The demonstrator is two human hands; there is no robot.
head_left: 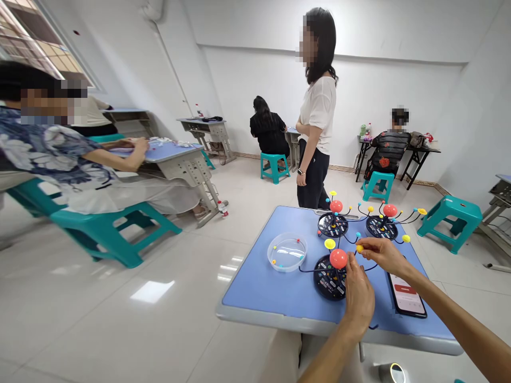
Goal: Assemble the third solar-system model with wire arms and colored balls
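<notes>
Desk: blue top, smooth and hard, with a grey rim; on this desk [247,298] I see all the things below.
Near model: it stands at the near side of the top, to the right of the dish. Its base [328,282] is a black printed disc, and thin dark arms [309,270] curve outward. I judge it light and easy to tip, so I would steady it by the base.
Rear models: two similar ones [332,227] [382,229], behind it.
Left hand: this hand [360,298] is at the near model, fingertips close against the red ball; whether they grip something, I cannot tell.
Right hand: this hand [385,256] pinches the yellow ball between thumb and fingertips.
Dish: round, shallow, clear, probably thin plastic; the dish [270,261] looks slippery and is best taken by its wall.
Phone: flat, glassy, screen lit; the phone [408,298] lies below the right forearm.
Red ball: glossy and round [338,259], likely hollow and stiff.
Yellow ball: small [360,248], surely light, could roll away if dropped.
Beads: tiny, coloured [274,261], inside the dish; only fingertips would suit.
</notes>
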